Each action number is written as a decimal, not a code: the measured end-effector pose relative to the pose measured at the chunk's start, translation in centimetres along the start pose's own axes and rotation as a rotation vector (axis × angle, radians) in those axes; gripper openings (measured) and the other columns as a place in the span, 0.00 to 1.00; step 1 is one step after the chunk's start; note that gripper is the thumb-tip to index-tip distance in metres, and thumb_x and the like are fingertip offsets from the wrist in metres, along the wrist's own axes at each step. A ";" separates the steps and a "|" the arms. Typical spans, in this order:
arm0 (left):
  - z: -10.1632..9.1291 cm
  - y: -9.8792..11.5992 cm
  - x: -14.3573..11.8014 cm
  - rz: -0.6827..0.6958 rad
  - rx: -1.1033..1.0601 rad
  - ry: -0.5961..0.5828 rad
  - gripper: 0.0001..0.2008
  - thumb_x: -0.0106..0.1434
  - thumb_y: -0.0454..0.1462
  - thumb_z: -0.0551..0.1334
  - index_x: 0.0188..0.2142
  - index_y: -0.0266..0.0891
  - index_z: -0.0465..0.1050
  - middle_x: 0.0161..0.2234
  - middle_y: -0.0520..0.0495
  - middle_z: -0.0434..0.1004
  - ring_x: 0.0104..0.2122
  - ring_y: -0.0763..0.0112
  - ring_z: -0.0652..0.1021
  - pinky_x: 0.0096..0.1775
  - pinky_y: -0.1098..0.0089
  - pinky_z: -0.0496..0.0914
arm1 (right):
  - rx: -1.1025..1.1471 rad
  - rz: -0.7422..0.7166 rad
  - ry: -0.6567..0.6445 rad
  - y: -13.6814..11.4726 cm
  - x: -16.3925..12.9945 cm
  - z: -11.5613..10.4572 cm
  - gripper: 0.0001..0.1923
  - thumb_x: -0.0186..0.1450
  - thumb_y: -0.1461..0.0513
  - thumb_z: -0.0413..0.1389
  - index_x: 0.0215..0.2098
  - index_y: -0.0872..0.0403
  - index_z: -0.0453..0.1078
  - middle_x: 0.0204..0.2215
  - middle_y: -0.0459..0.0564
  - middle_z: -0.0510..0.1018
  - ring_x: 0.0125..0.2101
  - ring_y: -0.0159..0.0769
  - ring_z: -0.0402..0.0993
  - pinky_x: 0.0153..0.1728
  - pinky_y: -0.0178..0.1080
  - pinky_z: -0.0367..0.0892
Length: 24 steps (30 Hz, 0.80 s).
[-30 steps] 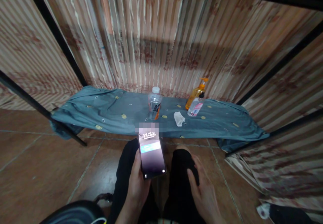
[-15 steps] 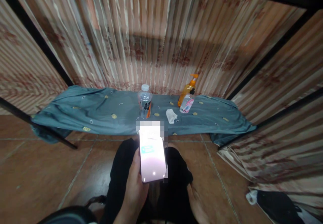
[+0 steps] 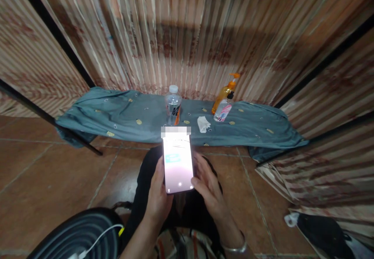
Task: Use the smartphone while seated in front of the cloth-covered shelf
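A smartphone (image 3: 179, 165) with a bright, washed-out screen is held upright over my lap. My left hand (image 3: 157, 192) is wrapped round its left side, the thumb along the edge. On the other side, my right hand (image 3: 210, 187) grips the phone too. Its thumb touches the lower right corner of the screen, and its fingers lie along and partly behind the right edge. A metal bracelet circles my right wrist. Beyond the phone stands a clear plastic bottle (image 3: 173, 106) with a white cap. The screen's text is too bright to read.
A grey-green patterned cloth (image 3: 152, 128) covers a low bench. On it are an orange pump bottle (image 3: 221, 97), a clear pink-labelled bottle (image 3: 223, 111) and a crumpled tissue (image 3: 203, 124). A ridged black stool (image 3: 78, 231) carries a white cable. Dark poles and striped curtains surround the bench.
My right hand has come up from beside my right leg to the phone and holds its right side. The view has shifted, showing more of the black stool.
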<state>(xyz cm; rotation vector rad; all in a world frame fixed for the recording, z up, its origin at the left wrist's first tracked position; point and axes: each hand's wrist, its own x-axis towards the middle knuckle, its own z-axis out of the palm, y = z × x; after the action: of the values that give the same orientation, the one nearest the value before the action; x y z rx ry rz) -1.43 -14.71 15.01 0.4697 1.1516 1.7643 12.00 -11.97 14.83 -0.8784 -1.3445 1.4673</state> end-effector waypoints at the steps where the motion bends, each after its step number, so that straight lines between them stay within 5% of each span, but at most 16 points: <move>1: 0.0 -0.1 -0.1 -0.004 0.009 -0.009 0.23 0.65 0.52 0.64 0.52 0.42 0.79 0.52 0.43 0.82 0.58 0.52 0.77 0.56 0.60 0.73 | 0.029 0.025 -0.023 -0.3 -0.2 0.6 0.34 0.66 0.51 0.60 0.68 0.48 0.62 0.65 0.53 0.73 0.64 0.48 0.70 0.62 0.50 0.69; 11: -0.2 -0.7 0.0 0.059 0.053 -0.052 0.25 0.67 0.54 0.61 0.54 0.42 0.76 0.54 0.43 0.81 0.57 0.55 0.77 0.55 0.61 0.72 | 0.096 0.058 0.004 -0.4 -1.0 2.8 0.26 0.61 0.61 0.60 0.59 0.52 0.69 0.50 0.49 0.83 0.46 0.42 0.81 0.47 0.39 0.77; 24: -1.3 -1.0 0.0 0.074 0.055 -0.040 0.25 0.68 0.53 0.61 0.57 0.42 0.75 0.53 0.42 0.81 0.55 0.53 0.78 0.54 0.58 0.73 | 0.101 0.014 0.032 0.7 -0.9 3.7 0.23 0.63 0.65 0.59 0.57 0.51 0.71 0.49 0.49 0.84 0.46 0.39 0.81 0.48 0.35 0.75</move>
<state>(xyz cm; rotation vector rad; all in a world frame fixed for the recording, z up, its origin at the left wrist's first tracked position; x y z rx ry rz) -1.86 -15.23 13.50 0.5851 1.1696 1.7825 8.70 -14.03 14.61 -0.8445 -1.2315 1.5124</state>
